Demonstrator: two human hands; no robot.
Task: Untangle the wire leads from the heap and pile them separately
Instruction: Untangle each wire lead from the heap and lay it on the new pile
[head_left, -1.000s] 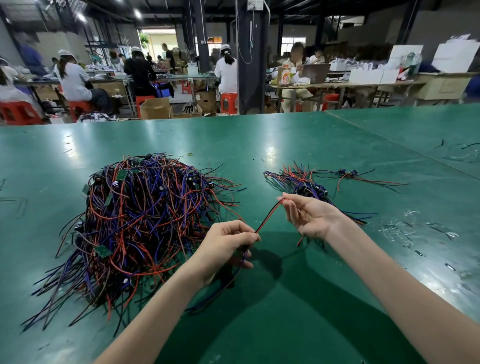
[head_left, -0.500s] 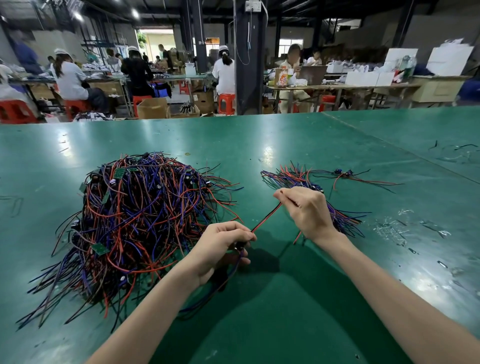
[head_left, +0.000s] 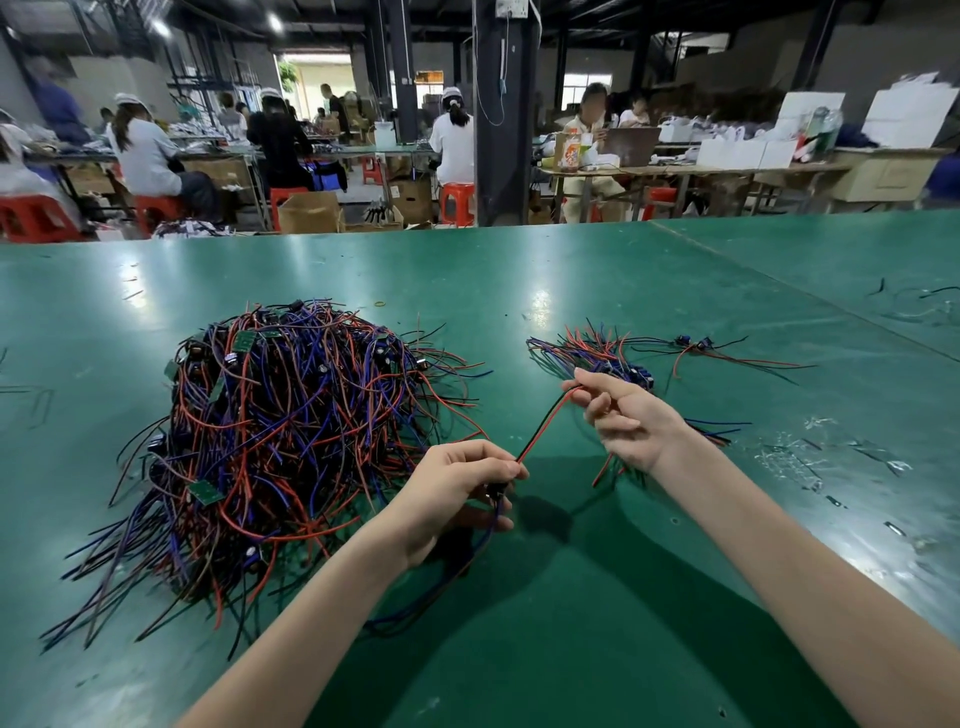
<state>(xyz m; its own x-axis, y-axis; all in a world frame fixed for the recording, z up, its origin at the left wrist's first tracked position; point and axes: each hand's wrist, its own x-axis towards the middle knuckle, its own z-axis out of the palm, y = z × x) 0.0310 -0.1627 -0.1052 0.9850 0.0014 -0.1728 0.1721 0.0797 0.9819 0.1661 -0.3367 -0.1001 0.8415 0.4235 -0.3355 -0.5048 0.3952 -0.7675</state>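
Observation:
A big tangled heap of red, blue and black wire leads (head_left: 280, 431) with small green boards lies on the left of the green table (head_left: 519, 270). A smaller sorted pile of leads (head_left: 608, 353) lies to the right. Between them a red-and-black wire lead (head_left: 543, 431) is stretched taut. My left hand (head_left: 457, 493) pinches its lower end, with blue tails hanging below the fist. My right hand (head_left: 623, 415) pinches its upper end, just in front of the small pile.
A couple of loose leads (head_left: 727, 356) lie right of the small pile. Wire scraps (head_left: 831, 467) dot the table's right side. Beyond the far edge, people sit on red stools (head_left: 457, 202) at other benches.
My right hand has slid up along the lead away from my left hand, so the stretched span is longer. The left hand has held its place.

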